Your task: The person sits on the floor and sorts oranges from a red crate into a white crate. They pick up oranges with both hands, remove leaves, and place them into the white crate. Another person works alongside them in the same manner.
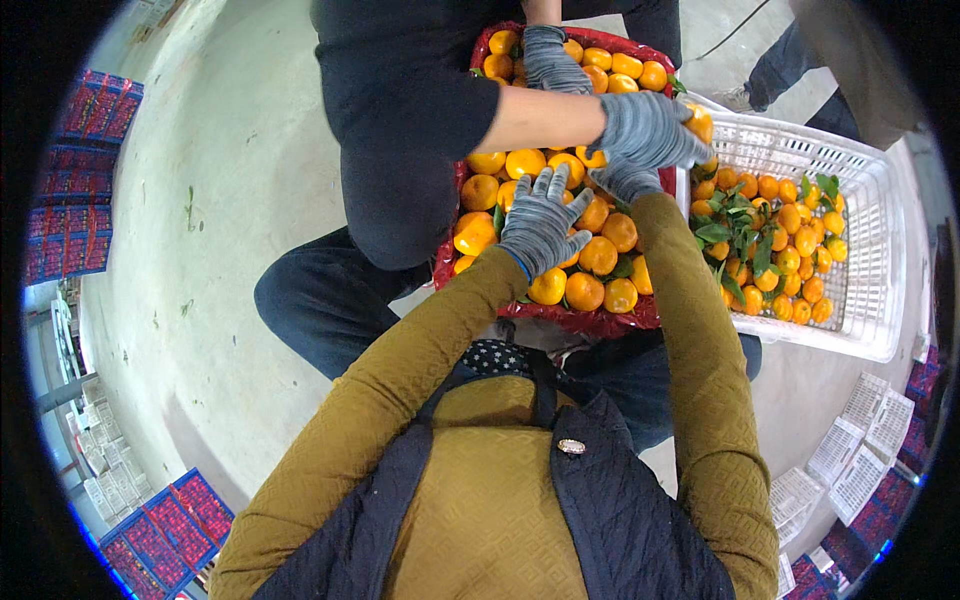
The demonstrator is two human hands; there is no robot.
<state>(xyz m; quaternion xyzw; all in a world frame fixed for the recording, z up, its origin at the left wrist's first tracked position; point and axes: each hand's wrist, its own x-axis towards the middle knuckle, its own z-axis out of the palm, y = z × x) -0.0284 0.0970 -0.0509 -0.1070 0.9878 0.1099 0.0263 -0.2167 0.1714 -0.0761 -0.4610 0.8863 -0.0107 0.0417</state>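
Note:
My left hand point(544, 221), in a grey striped knit glove, lies palm down with spread fingers on orange mandarins point(599, 256). These fill a container lined with shiny red plastic film point(600, 321) in front of me. My right hand point(628, 178), gloved alike, is at the container's right side near its rim. A co-worker's forearm and gloved hand point(649, 129) cross above it and cover part of it, so whatever its fingers touch is hidden. That co-worker's hand holds a mandarin point(699, 124) near the white crate's edge.
A white slatted plastic crate point(874, 300) on the right holds smaller-looking mandarins with green leaves point(761, 255). The co-worker's other hand point(555, 60) rests in mandarins farther back. Another person's leg point(784, 67) stands behind the crate. Stacked blue-and-red crates point(71, 236) line the left side.

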